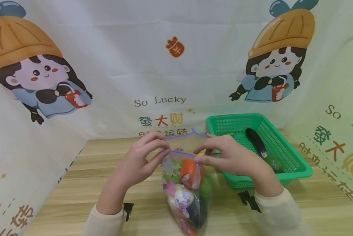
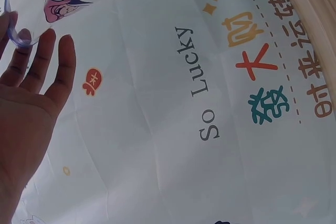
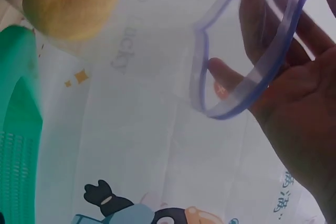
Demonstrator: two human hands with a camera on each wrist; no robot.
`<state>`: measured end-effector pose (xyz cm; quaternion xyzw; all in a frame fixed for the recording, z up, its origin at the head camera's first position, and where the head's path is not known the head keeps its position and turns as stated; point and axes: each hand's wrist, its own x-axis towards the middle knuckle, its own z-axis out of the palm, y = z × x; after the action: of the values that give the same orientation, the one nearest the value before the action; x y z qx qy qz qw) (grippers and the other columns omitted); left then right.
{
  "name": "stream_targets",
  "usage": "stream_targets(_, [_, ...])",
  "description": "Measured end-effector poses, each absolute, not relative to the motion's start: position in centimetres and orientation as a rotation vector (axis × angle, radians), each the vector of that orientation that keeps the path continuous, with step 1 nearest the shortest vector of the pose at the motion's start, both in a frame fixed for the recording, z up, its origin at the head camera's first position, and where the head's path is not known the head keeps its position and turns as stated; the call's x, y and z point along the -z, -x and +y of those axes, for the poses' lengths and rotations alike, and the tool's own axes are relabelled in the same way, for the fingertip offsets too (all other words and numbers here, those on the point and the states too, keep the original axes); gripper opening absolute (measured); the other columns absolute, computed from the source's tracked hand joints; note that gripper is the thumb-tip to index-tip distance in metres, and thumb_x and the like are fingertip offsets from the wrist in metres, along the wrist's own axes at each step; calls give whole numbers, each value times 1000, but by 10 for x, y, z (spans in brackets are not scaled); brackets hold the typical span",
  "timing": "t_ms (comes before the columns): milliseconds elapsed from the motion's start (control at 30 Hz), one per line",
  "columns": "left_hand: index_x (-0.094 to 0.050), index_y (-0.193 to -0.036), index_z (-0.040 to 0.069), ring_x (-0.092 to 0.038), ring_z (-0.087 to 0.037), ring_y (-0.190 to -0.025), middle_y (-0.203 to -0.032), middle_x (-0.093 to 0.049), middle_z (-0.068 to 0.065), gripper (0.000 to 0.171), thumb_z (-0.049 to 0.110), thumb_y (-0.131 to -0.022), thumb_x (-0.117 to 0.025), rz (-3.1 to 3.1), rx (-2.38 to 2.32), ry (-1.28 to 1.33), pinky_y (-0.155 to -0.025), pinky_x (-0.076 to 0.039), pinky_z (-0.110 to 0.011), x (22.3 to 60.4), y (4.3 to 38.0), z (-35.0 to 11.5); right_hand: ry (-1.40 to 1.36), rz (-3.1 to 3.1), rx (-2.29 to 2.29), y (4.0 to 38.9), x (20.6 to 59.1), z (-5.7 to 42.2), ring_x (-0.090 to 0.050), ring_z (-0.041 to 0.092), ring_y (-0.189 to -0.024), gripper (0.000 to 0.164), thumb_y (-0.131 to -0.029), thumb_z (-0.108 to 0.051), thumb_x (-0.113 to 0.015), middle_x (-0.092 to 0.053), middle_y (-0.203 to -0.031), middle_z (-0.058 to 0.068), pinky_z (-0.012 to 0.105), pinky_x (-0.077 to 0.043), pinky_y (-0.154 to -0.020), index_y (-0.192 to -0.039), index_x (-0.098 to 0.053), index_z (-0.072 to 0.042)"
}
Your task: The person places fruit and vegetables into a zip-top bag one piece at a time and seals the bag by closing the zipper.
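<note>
A clear zip bag [image 1: 180, 196] with a purple zip rim and cartoon prints stands on the table, filled with toy-like vegetables. Through its film show an orange-red piece [image 1: 188, 170], green pieces and a dark one; a round yellow piece [image 3: 73, 6] appears in the right wrist view. At the rim's left side, my left hand [image 1: 142, 160] pinches the bag's edge between thumb and fingertips. My right hand [image 1: 230, 157] holds the rim on the other side, several fingers spread along the mouth. Between the hands the mouth gapes.
A green basket [image 1: 294, 177] stands to the right, close to my right hand. In it lie an eggplant [image 1: 256, 141] and a dark green rounded piece [image 1: 274, 164]. Printed cloth [image 1: 120, 49] hangs behind and beside the wooden table [image 1: 85, 190].
</note>
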<state>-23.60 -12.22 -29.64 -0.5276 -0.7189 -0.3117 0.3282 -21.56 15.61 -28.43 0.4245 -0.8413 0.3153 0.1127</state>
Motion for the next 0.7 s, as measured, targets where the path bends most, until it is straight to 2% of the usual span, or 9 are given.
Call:
stream_targets(67, [-66,-94,7,-54,-15,-89,-100,-58,-3,14,-1,-83,-69,-1884,805,1368,-76,-48,-28,297,236,-123,-1323,-2472,-908,217,285,157,-63,2,-83,25,-90,-34,-66,-68,-96,-15,45,-24,-114,-107,-70,-17])
stream_targets(100, [-66,-94,7,-53,-15,-88,-99,-58,-3,14,-1,-84,-68,-1886,803,1358,-75,-47,-29,297,237,-124,-1349,-2465,-888,218,285,158,-64,2,-86,25,-89,-32,-67,-68,-98,-15,49,-13,-116,-108,-70,-16])
stream_targets(200, [-65,-94,7,-53,-15,-87,-98,-57,-3,13,-1,-85,-67,-1899,800,1318,-72,-47,-30,297,237,-126,-1311,-2448,-781,220,286,164,-62,0,-91,18,-87,-21,-71,-69,-97,-13,54,-10,-115,-105,-71,-16])
stream_targets(300, [-64,-95,7,-52,-15,-87,-98,-56,-2,11,0,-86,-66,-1917,803,1278,-71,-46,-29,298,237,-128,-1200,-2408,-659,223,287,167,-61,2,-87,12,-86,-12,-72,-69,-89,-10,59,-14,-113,-97,-71,-16])
stream_targets(367, [-64,-95,7,-52,-14,-87,-99,-56,-2,10,1,-87,-65,-1924,802,1260,-72,-46,-28,298,237,-129,-1143,-2352,-607,226,288,167,-61,5,-85,10,-85,-8,-72,-68,-87,-8,60,-21,-110,-93,-71,-13])
stream_targets(433, [-64,-95,6,-51,-13,-87,-99,-56,-1,9,1,-88,-64,-1924,813,1254,-72,-45,-26,298,237,-130,-1138,-2267,-597,229,289,165,-60,8,-83,10,-84,-5,-72,-67,-87,-5,51,-39,-102,-93,-71,-10])
stream_targets(500, [-63,-95,6,-51,-12,-86,-99,-57,-1,8,1,-88,-64,-1917,831,1255,-71,-45,-24,297,237,-130,-1159,-2168,-612,232,290,163,-59,10,-82,12,-84,-2,-71,-67,-88,-2,41,-50,-88,-94,-71,-8])
stream_targets(600, [-62,-94,6,-51,-9,-83,-96,-57,1,5,3,-90,-63,-1911,856,1265,-69,-47,-23,296,237,-130,-1185,-2060,-654,233,291,161,-57,9,-82,14,-83,2,-71,-66,-90,0,27,-53,-66,-95,-70,-7])
stream_targets(700, [-61,-93,8,-49,-6,-79,-93,-56,4,6,3,-90,-64,-1918,858,1282,-63,-47,-22,295,238,-130,-1204,-2023,-680,233,291,161,-58,7,-82,15,-83,3,-70,-66,-91,-1,24,-53,-65,-95,-70,-7])
